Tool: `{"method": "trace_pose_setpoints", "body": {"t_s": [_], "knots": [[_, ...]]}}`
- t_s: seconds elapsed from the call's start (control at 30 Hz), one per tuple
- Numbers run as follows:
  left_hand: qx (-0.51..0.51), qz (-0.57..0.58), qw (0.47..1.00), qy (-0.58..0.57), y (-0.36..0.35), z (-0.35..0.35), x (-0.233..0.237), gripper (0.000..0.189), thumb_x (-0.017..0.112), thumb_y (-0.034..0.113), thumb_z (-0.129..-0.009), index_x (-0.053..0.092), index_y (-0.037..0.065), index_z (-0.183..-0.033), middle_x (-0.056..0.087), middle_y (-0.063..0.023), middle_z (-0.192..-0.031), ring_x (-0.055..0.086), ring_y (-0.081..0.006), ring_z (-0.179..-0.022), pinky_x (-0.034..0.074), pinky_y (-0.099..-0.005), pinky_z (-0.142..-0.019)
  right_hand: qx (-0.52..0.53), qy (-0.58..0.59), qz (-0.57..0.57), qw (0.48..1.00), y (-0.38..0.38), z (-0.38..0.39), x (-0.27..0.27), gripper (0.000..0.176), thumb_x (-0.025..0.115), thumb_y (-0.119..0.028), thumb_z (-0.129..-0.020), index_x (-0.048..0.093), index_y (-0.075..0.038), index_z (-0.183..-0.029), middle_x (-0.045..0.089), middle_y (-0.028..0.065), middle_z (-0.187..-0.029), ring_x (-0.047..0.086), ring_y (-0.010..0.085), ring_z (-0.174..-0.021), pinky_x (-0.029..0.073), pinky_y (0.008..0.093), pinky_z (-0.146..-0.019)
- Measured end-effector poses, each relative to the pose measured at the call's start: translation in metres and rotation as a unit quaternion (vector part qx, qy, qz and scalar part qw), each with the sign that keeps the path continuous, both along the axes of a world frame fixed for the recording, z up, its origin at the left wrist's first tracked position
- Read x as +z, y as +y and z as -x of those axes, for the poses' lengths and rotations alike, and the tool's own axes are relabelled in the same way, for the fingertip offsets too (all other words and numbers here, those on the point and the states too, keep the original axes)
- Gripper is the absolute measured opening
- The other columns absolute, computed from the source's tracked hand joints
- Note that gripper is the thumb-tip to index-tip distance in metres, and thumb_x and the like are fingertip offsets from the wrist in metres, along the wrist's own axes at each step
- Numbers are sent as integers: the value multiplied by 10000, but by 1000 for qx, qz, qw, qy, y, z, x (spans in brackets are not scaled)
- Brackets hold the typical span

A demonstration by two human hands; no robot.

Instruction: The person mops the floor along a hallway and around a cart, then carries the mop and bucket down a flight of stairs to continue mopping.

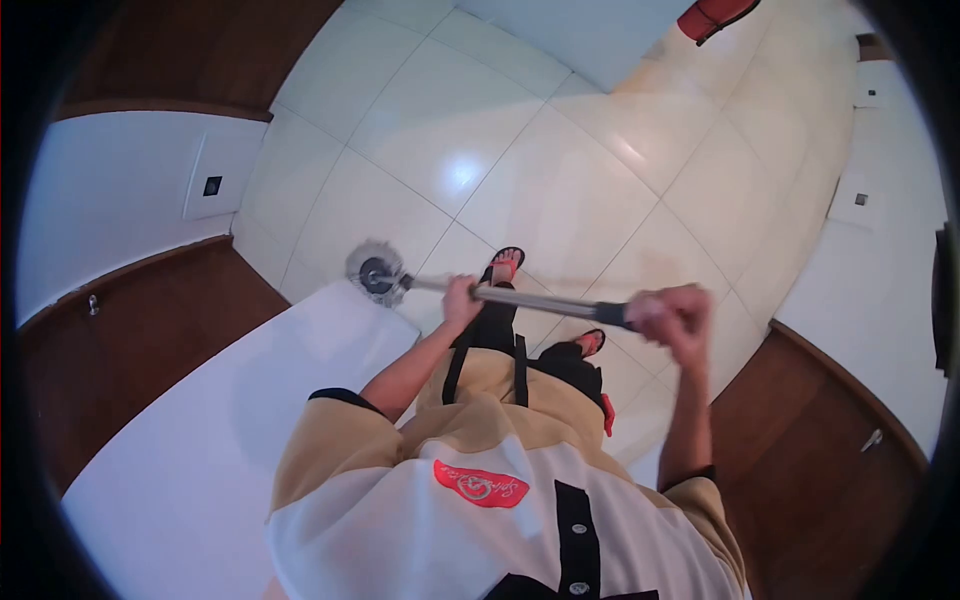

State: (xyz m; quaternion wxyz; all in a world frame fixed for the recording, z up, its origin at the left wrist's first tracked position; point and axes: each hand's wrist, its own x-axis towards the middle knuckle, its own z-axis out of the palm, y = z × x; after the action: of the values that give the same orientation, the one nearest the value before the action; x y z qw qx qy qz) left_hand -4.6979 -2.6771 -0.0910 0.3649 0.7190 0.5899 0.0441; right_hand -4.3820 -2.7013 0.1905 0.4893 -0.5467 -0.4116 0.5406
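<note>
A long metal pole (545,300) runs across in front of my body, nearly level in view. At its left end is a round grey mop head (377,272) with frayed edges, held off to the left near a white surface. My left hand (461,303) is closed round the pole not far from the mop head. My right hand (672,318) grips the dark handle end of the pole at the right, its fingers slightly blurred.
Pale floor tiles (560,190) lie around my feet in red-strapped sandals. A white wall corner (560,35) stands ahead, with a red object (712,18) beside it. Brown doors (170,310) with handles are at both sides. A white wall (240,430) is at lower left.
</note>
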Motion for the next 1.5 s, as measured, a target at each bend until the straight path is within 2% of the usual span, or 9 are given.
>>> {"method": "trace_pose_setpoints", "body": {"t_s": [0.4,0.7,0.83,0.97,1.03,1.1,1.2,1.47,1.5], "knots": [[-195,-182,940,-212,124,-123,-37,227,662,121,-605,451,39,-603,474,-110,-659,450,-307,-691,345,-388,-609,-220,-51,-290,930,-70,-10,-5,225,428,62,-647,362,14,-437,421,86,-440,429,195,-389,442,332,-485],[-293,-172,915,219,230,-156,-76,454,629,171,-661,496,152,-1095,350,-186,-1216,346,-313,-1137,403,-507,-784,-320,-48,-201,925,-51,23,-151,168,514,32,-654,415,7,-521,404,83,-493,416,174,-441,308,261,-405],[-431,-206,876,67,119,-254,-153,377,587,85,-635,575,152,-1005,370,-189,-1221,365,-333,-1113,384,-441,-848,-337,-82,-100,933,-204,-89,-148,155,497,-53,-745,578,44,-655,480,35,-513,424,83,-446,371,233,-436],[-467,-56,882,-35,-177,-416,-99,396,516,-65,-556,622,144,-875,509,-145,-1068,400,-316,-1071,352,-398,-872,-475,-147,-86,864,-484,-163,-104,251,481,-156,-752,605,35,-644,467,9,-482,433,68,-443,337,223,-395],[-535,-23,844,-5,-330,-478,-60,269,598,17,-543,615,125,-788,533,-110,-959,458,-313,-971,383,-532,-743,-415,-653,40,632,-626,-157,-51,157,631,-13,-656,618,-12,-812,563,43,-591,466,115,-458,375,226,-428],[-640,15,766,-61,-460,-518,-2,192,642,88,-550,596,107,-735,519,-101,-874,457,-320,-930,387,-548,-672,-424,-661,98,611,-734,-132,22,147,618,-3,-663,595,-20,-807,583,55,-618,463,135,-456,376,240,-431],[-724,27,674,-145,-605,-568,40,253,633,116,-565,574,119,-811,504,-99,-925,445,-319,-950,380,-576,-631,-713,-346,31,609,-758,-101,103,246,367,-121,-793,422,-43,-566,327,42,-402,298,129,-402,370,327,-538],[-730,90,617,-279,-656,-627,57,277,631,158,-584,580,128,-855,534,-82,-900,481,-259,-937,455,-421,-703,-849,-434,35,300,-689,-138,103,269,370,-137,-798,345,-74,-538,237,36,-447,284,144,-452,394,399,-646],[-715,90,631,-287,-654,-636,57,294,651,174,-562,589,130,-846,553,-85,-880,492,-259,-920,464,-415,-692,-836,-407,25,367,-731,-152,111,242,364,-147,-801,399,-44,-584,253,39,-458,310,154,-478,395,403,-689]]}}
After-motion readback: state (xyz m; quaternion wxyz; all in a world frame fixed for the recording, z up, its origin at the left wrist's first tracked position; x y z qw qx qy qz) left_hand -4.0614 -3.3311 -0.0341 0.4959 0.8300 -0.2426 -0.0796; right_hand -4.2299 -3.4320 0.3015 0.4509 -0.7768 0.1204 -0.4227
